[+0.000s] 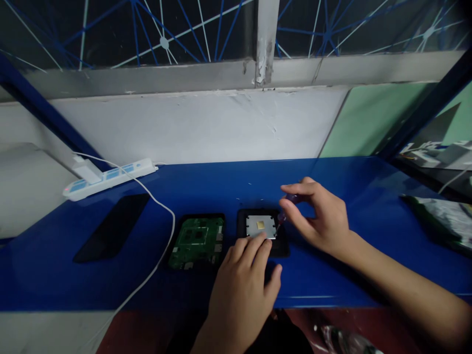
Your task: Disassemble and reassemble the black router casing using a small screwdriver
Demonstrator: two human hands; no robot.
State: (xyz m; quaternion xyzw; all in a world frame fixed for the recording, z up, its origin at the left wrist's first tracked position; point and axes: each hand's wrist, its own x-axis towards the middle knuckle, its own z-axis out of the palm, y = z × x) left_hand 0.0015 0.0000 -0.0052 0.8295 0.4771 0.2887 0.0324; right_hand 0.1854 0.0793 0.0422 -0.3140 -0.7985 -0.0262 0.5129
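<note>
A black square case half [280,246] with a silver metal plate [261,225] in it lies on the blue table [332,280]. My left hand [241,290] rests its fingertips on the near edge of that case, fingers together and flat. My right hand [319,216] hovers just right of the plate, fingers pinched round a thin screwdriver [281,219] whose tip points at the plate's right corner. Left of the case lies a second black case half with a green circuit board [197,242] in it.
A white power strip [110,178] sits at the back left, and its white cable [162,255] runs forward past the circuit board. A flat black panel [112,227] lies left of the cable. Crumpled plastic [442,216] lies at the right edge.
</note>
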